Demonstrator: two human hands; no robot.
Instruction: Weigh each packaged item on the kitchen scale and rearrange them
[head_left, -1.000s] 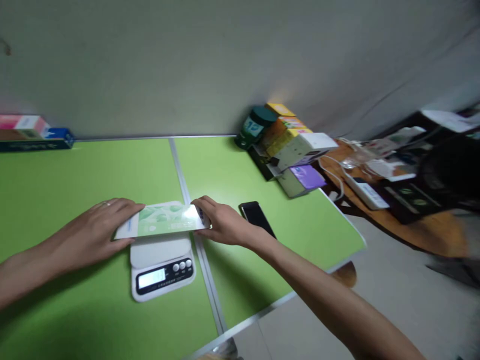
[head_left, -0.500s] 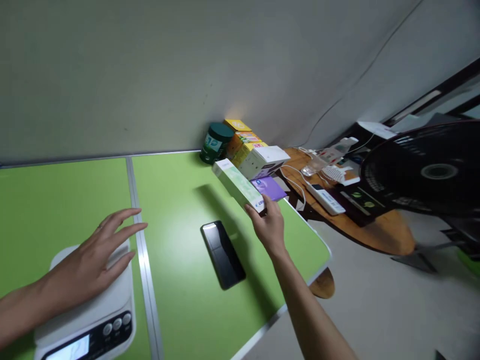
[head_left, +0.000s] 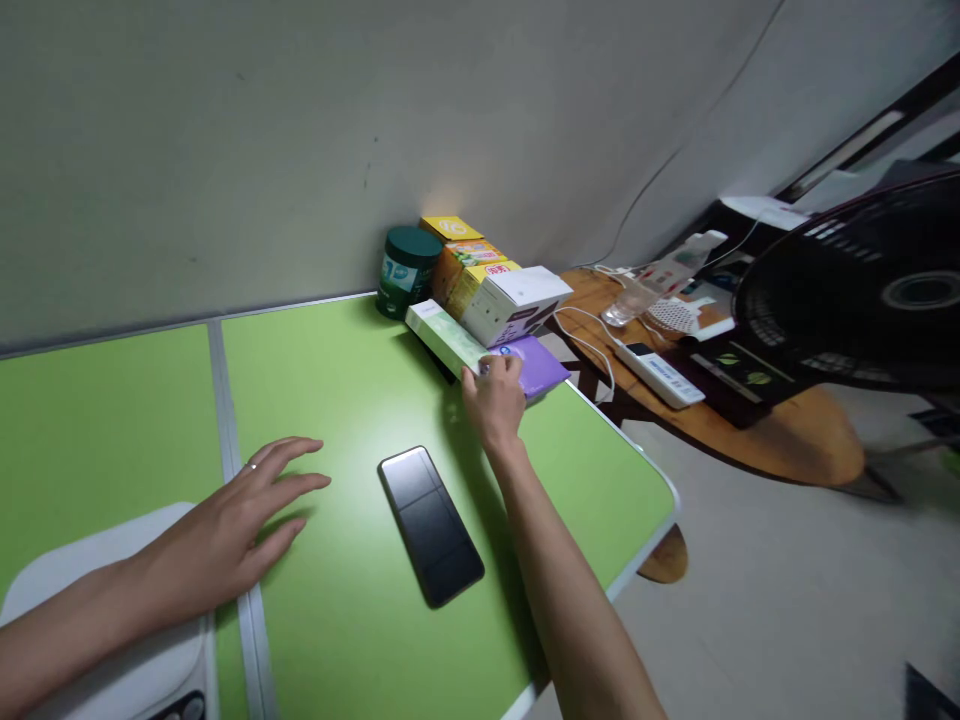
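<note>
From where I stand, I see the right hand (head_left: pixel 498 398) closed on the near end of a long light-green and white carton (head_left: pixel 448 337), at the far right part of the green tabletop (head_left: pixel 337 640). The carton is crowded there: its far end points to the dark green jar (head_left: pixel 407 272), the white box (head_left: pixel 517 300) stands close along its right side, and the purple pack (head_left: pixel 540 368) is just beside the fingers. A dark edge shows below the carton, but I cannot tell if the carton rests on it. Behind the white box, the yellow boxes (head_left: pixel 454 228) make a row toward the wall (head_left: pixel 225 150). The left hand (head_left: pixel 244 525) is empty, with its fingers spread, above the metal strip (head_left: pixel 225 400) that divides the tabletop; its forearm covers a part of the white scale (head_left: pixel 150 660). A black phone (head_left: pixel 431 525) lies flat between the two arms. Beyond the right edge, a lower wooden table (head_left: pixel 810 440) carries a white power strip (head_left: pixel 660 376), a clear bottle (head_left: pixel 664 280) and a dark box with leaf pictures (head_left: pixel 742 375), while a black fan (head_left: pixel 862 280) hides some of what is behind it.
</note>
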